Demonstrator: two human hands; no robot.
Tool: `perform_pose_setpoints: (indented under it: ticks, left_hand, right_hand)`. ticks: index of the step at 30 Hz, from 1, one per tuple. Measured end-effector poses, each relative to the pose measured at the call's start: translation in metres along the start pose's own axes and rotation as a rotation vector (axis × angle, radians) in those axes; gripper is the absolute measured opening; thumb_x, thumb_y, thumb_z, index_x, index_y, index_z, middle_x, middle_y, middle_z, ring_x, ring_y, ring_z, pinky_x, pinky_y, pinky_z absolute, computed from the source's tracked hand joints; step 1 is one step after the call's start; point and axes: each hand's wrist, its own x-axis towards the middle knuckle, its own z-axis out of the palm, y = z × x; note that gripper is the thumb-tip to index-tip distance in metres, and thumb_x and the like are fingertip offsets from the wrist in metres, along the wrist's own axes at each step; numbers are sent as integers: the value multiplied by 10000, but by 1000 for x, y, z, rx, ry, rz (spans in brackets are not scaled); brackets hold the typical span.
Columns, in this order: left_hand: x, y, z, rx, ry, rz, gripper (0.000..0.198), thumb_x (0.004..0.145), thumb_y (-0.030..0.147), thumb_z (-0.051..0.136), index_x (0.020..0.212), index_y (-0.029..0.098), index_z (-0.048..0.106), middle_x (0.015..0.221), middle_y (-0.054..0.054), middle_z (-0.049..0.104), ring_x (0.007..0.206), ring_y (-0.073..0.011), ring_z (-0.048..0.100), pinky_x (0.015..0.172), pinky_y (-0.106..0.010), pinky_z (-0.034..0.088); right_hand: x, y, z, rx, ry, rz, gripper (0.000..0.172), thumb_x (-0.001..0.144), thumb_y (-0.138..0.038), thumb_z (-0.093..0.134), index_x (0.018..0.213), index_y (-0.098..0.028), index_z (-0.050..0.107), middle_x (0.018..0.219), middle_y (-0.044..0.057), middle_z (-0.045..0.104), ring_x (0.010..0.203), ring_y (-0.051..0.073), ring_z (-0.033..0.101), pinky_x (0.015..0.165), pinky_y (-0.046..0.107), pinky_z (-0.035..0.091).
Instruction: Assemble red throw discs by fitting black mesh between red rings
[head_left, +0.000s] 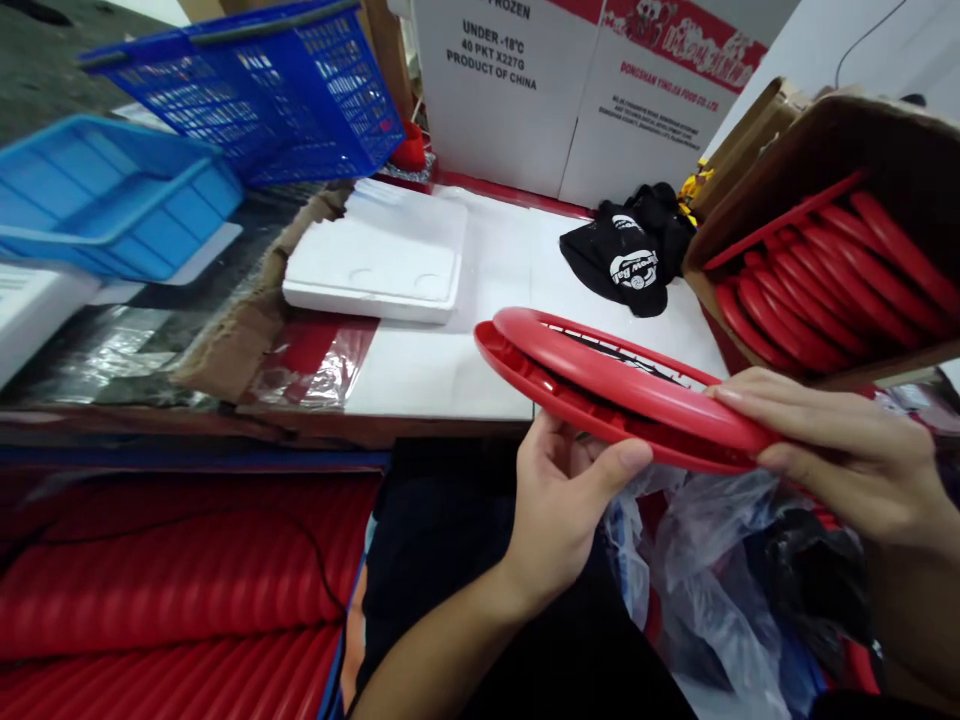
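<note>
Two red plastic rings (637, 385) are held one against the other above the table's front edge, with a gap showing between them on the left side. My left hand (562, 490) grips the lower ring from below, its thumb along the near rim. At the right end, my right hand (840, 450) pinches both rings together, fingers on top and thumb beneath. Through the middle of the rings, short ribs show along the far inner edge.
A cardboard box (712, 240) of red rings stands at the right, beside black printed cloth (626, 255). A white foam block (382, 255), blue tray (112, 200) and blue basket (277, 90) lie leftward. Stacked red rings (180, 570) fill the lower left; plastic bags (712, 570) hang below my hands.
</note>
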Motion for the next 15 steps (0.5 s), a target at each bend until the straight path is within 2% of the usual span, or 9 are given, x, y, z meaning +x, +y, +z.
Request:
perform_pose_setpoints:
  ticks: [4, 9, 15]
  left_hand:
    - [-7, 3, -2, 25, 2, 8, 388, 783, 293, 957, 1077, 178, 730, 1053, -67, 809, 957, -221, 793, 923, -379, 666]
    - [-8, 0, -2, 32, 6, 37, 401, 774, 305, 962, 1063, 168, 722, 1082, -89, 812, 939, -223, 791, 884, -364, 671]
    - [-10, -6, -1, 28, 23, 56, 367, 770, 268, 964, 1035, 170, 730, 857, -19, 769, 775, -155, 743, 763, -279, 651]
  right_hand:
    - [-8, 8, 8, 89, -13, 3, 636, 927, -58, 703, 1517, -283, 633, 1490, -4, 687, 1348, 226, 677, 1232, 313, 511]
    - [-7, -4, 12, 115, -14, 10, 608, 943, -73, 698, 1515, -270, 634, 1514, 29, 669, 1339, 240, 687, 1184, 330, 560]
    - [-7, -4, 8, 88, -61, 40, 611, 941, -98, 718, 1514, -293, 633, 1510, 44, 671, 1328, 262, 695, 1149, 360, 590]
